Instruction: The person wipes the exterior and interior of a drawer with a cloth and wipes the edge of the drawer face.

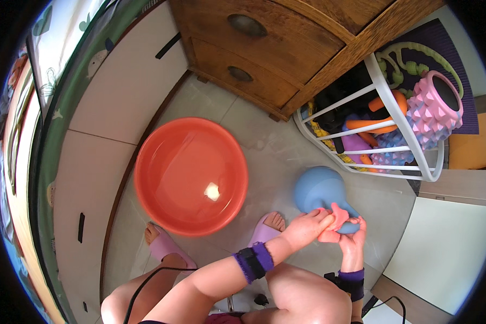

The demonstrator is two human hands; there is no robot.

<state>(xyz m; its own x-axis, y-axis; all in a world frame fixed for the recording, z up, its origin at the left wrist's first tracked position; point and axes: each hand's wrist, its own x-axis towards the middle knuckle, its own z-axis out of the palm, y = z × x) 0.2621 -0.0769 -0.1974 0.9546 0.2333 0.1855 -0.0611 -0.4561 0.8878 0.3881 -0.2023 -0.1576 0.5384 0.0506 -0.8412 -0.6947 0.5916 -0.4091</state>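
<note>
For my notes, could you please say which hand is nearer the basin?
Left: the left hand sits apart from the orange basin, toward its lower right; the right hand is farther right.

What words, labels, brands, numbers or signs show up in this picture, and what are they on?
None that I can read.
Yellow strip in the rack: dark marks, too small to make out.
Blue vessel, pink item, red basin: no lettering shows.

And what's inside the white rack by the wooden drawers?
The white rack shows a knobbly pink-and-blue roller, orange pieces and a purple item; whatever lies beneath them is covered.
</note>
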